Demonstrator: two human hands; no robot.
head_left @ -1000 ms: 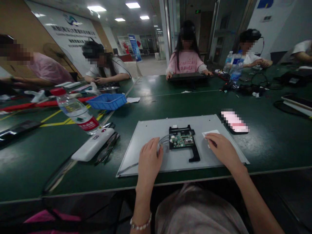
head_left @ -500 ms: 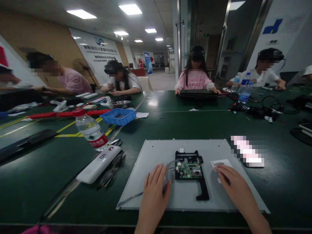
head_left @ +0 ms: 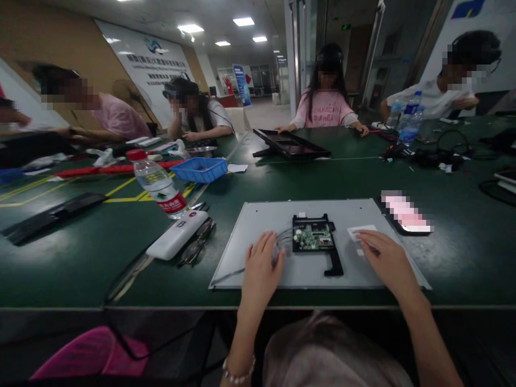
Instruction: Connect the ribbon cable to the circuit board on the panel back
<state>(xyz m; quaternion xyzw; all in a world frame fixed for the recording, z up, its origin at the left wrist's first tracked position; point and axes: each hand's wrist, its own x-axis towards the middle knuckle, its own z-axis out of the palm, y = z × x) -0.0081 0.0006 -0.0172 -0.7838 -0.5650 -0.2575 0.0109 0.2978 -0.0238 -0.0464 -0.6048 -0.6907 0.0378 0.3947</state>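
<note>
A flat grey panel (head_left: 274,277) lies on the table before me. On its middle sits a black bracket (head_left: 334,263) carrying a green circuit board (head_left: 314,239). My left hand (head_left: 261,263) rests on the panel's left part, fingers stretched out, beside thin grey wires (head_left: 285,236) that run to the board. My right hand (head_left: 385,258) lies over the right part with loosely bent fingers, its fingertips at a white label (head_left: 357,232). Neither hand visibly grips anything.
Left of the panel are a white power bank (head_left: 177,235), eyeglasses (head_left: 197,244), a water bottle (head_left: 159,185) and a blue tray (head_left: 200,170). A phone (head_left: 415,228) lies to the right. Across the table, a person sits behind a black framed screen (head_left: 296,145).
My view has tipped downward, so the table edge and my lap now show. Across the table, the black framed screen has turned and shifted left. My hands stay in place on the panel.
</note>
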